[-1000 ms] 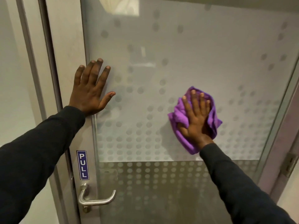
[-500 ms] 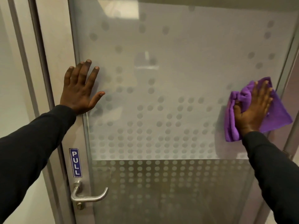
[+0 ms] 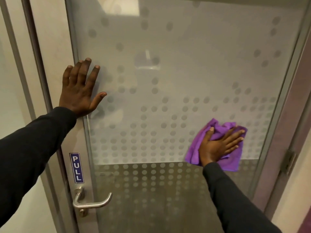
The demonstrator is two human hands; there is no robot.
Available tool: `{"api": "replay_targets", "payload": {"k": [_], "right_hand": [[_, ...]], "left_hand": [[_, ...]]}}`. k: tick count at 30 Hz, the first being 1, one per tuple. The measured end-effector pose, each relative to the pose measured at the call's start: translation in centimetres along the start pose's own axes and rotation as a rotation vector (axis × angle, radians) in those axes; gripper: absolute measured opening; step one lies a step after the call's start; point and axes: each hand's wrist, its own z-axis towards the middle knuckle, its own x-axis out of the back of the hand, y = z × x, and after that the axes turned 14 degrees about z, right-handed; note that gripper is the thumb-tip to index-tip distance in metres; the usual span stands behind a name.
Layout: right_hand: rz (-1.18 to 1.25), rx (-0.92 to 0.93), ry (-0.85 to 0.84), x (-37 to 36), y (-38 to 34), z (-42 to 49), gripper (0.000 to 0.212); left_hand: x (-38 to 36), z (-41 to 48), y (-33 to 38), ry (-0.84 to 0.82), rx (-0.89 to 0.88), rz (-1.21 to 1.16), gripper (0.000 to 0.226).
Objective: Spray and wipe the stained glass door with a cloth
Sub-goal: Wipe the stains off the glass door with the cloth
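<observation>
Frosted glass door (image 3: 193, 73), right hand (image 3: 213, 147) flat on cloth (image 3: 233, 163), fingers (image 3: 234, 134) up-right

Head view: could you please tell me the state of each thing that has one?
glass door: appears closed, both hands on it.
door handle: level, untouched.
purple cloth: bunched, pressed against the door.
left hand: open, flat on the door.
right hand: open, pressing the cloth.
</observation>
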Motion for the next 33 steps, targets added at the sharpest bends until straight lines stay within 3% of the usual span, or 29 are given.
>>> {"api": "replay_targets", "payload": {"k": [6, 12, 15, 19, 21, 24, 27, 30, 31, 33], "right_hand": [[-0.051, 0.268, -0.13, -4.4, -5.5, -9.7, 0.095], [-0.16, 0.844, -0.489, -7.8, -8.3, -19.6, 0.102], [-0.223, 1.093, -0.595, -8.8, -9.1, -19.8, 0.1], [-0.095, 1.396, -0.729, -7.9, -13.3, -13.8, 0.082], [-0.086, 1.403, -0.643, -7.3, -17.0, -8.9, 0.08], [-0.041, 1.267, -0.446, -5.9, -22.7, -1.0, 0.079], [-0.087, 1.015, -0.221, -4.8, -27.6, 4.9, 0.079], [-0.052, 0.736, -0.058, -5.9, -32.1, 4.5, 0.083], [-0.038, 0.722, -0.04, -6.5, -33.1, 3.0, 0.085], [-0.073, 0.923, -0.129, -7.6, -32.7, -0.4, 0.086]], "left_hand": [[-0.2, 0.0, -0.1, 0.016, -0.012, -0.004, 0.083], [-0.3, -0.1, -0.3, 0.033, -0.023, -0.007, 0.079], [-0.5, 0.0, -0.4, 0.034, -0.031, -0.007, 0.078], [-0.6, -0.1, -0.8, 0.044, -0.049, -0.015, 0.076], [-0.6, -0.1, -0.8, 0.054, -0.052, -0.015, 0.075], [-0.6, -0.1, -0.8, 0.06, -0.054, -0.002, 0.075], [-0.6, -0.1, -0.7, 0.054, -0.061, 0.003, 0.075], [-0.6, -0.1, -0.8, 0.054, -0.065, -0.006, 0.076], [-0.6, -0.1, -0.8, 0.054, -0.067, -0.01, 0.076], [-0.6, -0.2, -0.9, 0.057, -0.07, -0.017, 0.076]]}}
